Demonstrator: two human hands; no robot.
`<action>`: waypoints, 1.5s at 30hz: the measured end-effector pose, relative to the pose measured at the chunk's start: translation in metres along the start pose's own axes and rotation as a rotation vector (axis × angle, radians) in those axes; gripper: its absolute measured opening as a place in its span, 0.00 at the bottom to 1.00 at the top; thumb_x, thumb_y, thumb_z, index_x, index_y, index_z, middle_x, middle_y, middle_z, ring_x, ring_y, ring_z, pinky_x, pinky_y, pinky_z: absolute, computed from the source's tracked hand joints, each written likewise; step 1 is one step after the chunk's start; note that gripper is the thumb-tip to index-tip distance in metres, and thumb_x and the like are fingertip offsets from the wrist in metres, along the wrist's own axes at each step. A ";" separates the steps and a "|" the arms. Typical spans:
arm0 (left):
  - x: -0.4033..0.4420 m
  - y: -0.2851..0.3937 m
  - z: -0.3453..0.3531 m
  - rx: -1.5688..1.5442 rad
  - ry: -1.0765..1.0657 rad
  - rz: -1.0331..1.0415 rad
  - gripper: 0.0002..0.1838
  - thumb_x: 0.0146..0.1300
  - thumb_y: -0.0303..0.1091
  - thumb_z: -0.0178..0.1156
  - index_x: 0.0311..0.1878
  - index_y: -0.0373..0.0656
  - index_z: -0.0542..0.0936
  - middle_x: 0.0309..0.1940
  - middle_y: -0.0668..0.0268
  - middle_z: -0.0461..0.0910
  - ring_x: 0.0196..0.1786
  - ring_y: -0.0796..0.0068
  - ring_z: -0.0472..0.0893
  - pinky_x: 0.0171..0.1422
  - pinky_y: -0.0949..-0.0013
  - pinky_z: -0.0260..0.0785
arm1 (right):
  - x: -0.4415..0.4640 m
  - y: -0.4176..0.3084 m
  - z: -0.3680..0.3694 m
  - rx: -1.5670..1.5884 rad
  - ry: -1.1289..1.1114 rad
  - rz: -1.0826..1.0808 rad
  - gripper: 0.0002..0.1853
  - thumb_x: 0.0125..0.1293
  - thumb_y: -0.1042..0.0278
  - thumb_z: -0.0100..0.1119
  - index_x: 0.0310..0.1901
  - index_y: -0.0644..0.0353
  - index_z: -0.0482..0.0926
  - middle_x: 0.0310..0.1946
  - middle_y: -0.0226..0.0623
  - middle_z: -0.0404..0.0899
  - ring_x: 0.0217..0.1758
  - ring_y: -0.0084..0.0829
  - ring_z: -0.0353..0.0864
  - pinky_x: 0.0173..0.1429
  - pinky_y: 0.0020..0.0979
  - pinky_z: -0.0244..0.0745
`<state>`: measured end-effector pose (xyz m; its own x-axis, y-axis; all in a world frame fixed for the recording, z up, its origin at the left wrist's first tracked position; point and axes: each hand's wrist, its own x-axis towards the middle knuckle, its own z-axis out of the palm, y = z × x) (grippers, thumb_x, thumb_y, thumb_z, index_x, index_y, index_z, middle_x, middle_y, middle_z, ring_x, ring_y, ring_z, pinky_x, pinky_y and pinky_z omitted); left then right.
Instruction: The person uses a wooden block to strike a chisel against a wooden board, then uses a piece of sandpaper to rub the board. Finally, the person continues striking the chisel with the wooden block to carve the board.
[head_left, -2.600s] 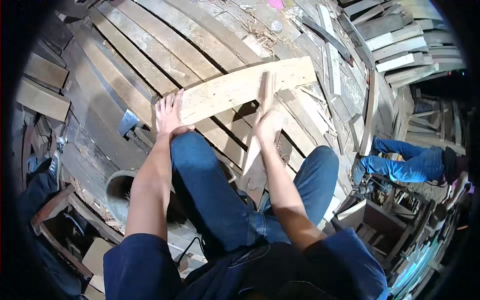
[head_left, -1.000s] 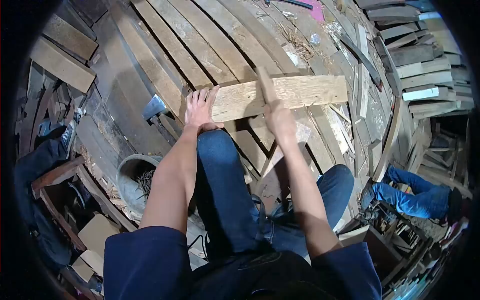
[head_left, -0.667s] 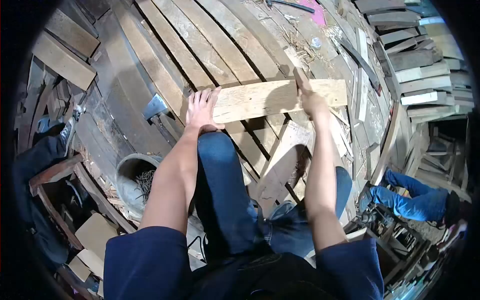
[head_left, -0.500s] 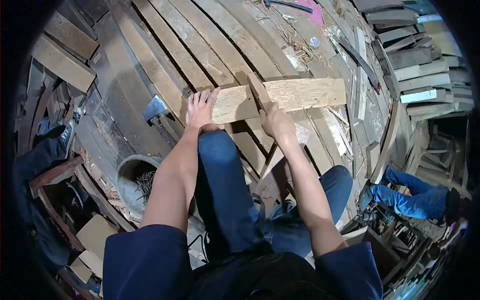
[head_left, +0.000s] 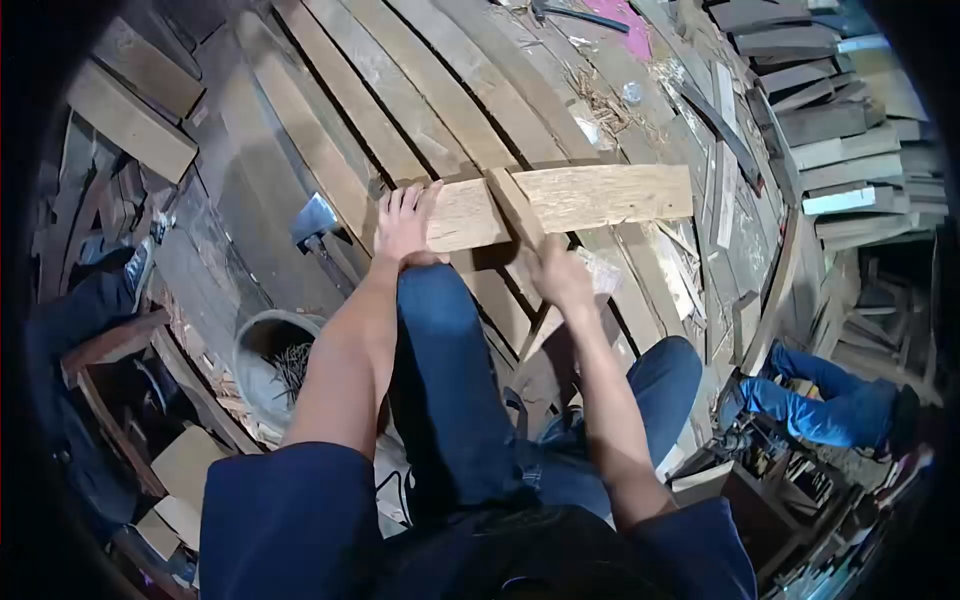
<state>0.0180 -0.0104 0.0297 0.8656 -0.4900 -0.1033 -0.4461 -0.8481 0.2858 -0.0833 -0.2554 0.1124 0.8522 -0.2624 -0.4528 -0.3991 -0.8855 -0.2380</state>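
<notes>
The left hand (head_left: 405, 225), fingers slightly spread, rests on the left end of a pale board (head_left: 612, 195) lying across planks (head_left: 450, 85), while the right hand (head_left: 562, 276), closed around a wooden bar (head_left: 514, 204), angles it across the board, where firm bracing and even pressure seem best.

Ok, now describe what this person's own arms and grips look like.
Both arms come out of short, plain, dark navy sleeves and are bare below them. The left grip and right grip are ungloved hands, with no watch or bracelet visible at the wrists. The right one is slightly blurred, so finer details can't be told.
</notes>
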 end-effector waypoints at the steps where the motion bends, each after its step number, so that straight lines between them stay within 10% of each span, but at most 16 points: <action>1: 0.001 -0.002 0.001 0.003 0.014 0.001 0.74 0.20 0.57 0.82 0.80 0.61 0.56 0.66 0.61 0.67 0.70 0.56 0.63 0.78 0.48 0.49 | 0.010 0.025 0.001 0.016 0.013 -0.039 0.27 0.74 0.44 0.50 0.48 0.68 0.74 0.34 0.61 0.84 0.43 0.62 0.85 0.48 0.56 0.80; 3: -0.006 -0.008 0.002 -0.002 0.021 -0.012 0.74 0.20 0.57 0.82 0.80 0.61 0.56 0.65 0.62 0.68 0.70 0.55 0.64 0.78 0.48 0.50 | 0.026 0.058 -0.012 0.115 0.229 0.293 0.24 0.75 0.48 0.49 0.46 0.68 0.74 0.33 0.63 0.83 0.40 0.62 0.85 0.41 0.56 0.80; 6: -0.005 -0.007 0.001 -0.004 0.022 -0.002 0.74 0.20 0.58 0.82 0.79 0.60 0.56 0.65 0.61 0.68 0.69 0.55 0.64 0.77 0.48 0.51 | 0.027 0.072 0.052 0.173 0.559 0.088 0.19 0.75 0.54 0.51 0.43 0.68 0.74 0.29 0.67 0.81 0.35 0.65 0.83 0.35 0.57 0.79; 10: -0.004 -0.004 0.001 0.018 -0.002 -0.025 0.75 0.20 0.59 0.82 0.80 0.61 0.55 0.65 0.61 0.68 0.70 0.56 0.64 0.78 0.48 0.50 | -0.039 0.021 0.091 0.142 0.153 -0.002 0.25 0.73 0.46 0.53 0.55 0.63 0.68 0.26 0.65 0.81 0.33 0.67 0.83 0.39 0.63 0.77; 17: -0.005 -0.005 0.001 0.011 0.004 -0.024 0.74 0.22 0.57 0.82 0.80 0.61 0.54 0.65 0.61 0.66 0.70 0.56 0.63 0.78 0.47 0.50 | 0.023 0.053 0.073 0.327 0.405 0.359 0.23 0.75 0.48 0.51 0.52 0.63 0.67 0.31 0.64 0.82 0.35 0.67 0.82 0.40 0.60 0.77; 21: -0.004 -0.006 0.008 0.020 0.026 -0.014 0.74 0.21 0.57 0.82 0.80 0.61 0.54 0.65 0.62 0.66 0.69 0.56 0.64 0.78 0.47 0.50 | -0.012 0.006 0.134 0.274 0.574 -0.043 0.23 0.76 0.47 0.49 0.50 0.64 0.64 0.30 0.69 0.80 0.36 0.69 0.82 0.41 0.62 0.76; 23: -0.003 -0.007 0.007 0.024 0.020 -0.018 0.75 0.20 0.58 0.82 0.80 0.61 0.55 0.66 0.63 0.66 0.69 0.57 0.63 0.77 0.47 0.50 | -0.047 -0.010 0.135 0.239 0.097 0.167 0.28 0.72 0.46 0.55 0.57 0.66 0.66 0.27 0.65 0.81 0.32 0.69 0.82 0.39 0.61 0.80; 26: -0.001 -0.007 0.003 0.035 0.025 -0.016 0.75 0.18 0.58 0.82 0.80 0.61 0.55 0.65 0.63 0.67 0.69 0.57 0.64 0.77 0.48 0.51 | -0.039 0.013 0.126 -0.052 0.401 0.030 0.33 0.71 0.42 0.56 0.63 0.65 0.66 0.23 0.60 0.81 0.23 0.57 0.83 0.26 0.55 0.78; 33: -0.004 -0.009 0.004 0.012 -0.014 -0.018 0.74 0.21 0.58 0.82 0.80 0.60 0.54 0.66 0.61 0.67 0.70 0.56 0.63 0.79 0.48 0.49 | 0.032 0.016 0.047 0.291 0.353 0.322 0.21 0.76 0.52 0.49 0.49 0.66 0.64 0.32 0.69 0.81 0.38 0.70 0.81 0.41 0.64 0.74; 37: -0.005 -0.004 0.002 0.020 -0.002 -0.023 0.76 0.20 0.61 0.82 0.80 0.61 0.53 0.66 0.62 0.66 0.70 0.56 0.63 0.78 0.47 0.50 | -0.026 0.004 0.144 0.243 0.514 0.102 0.25 0.75 0.50 0.51 0.54 0.69 0.63 0.32 0.69 0.80 0.36 0.69 0.82 0.44 0.62 0.77; 45: -0.003 -0.007 0.001 0.031 -0.059 -0.021 0.75 0.23 0.61 0.81 0.81 0.61 0.51 0.67 0.61 0.66 0.72 0.56 0.62 0.80 0.45 0.46 | 0.023 0.001 0.075 0.289 0.392 0.121 0.26 0.76 0.49 0.49 0.53 0.71 0.63 0.26 0.67 0.81 0.32 0.66 0.83 0.34 0.60 0.79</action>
<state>0.0185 -0.0037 0.0266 0.8605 -0.4820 -0.1649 -0.4352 -0.8638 0.2538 -0.0898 -0.2334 0.0374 0.8349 -0.5302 -0.1476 -0.5330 -0.7121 -0.4570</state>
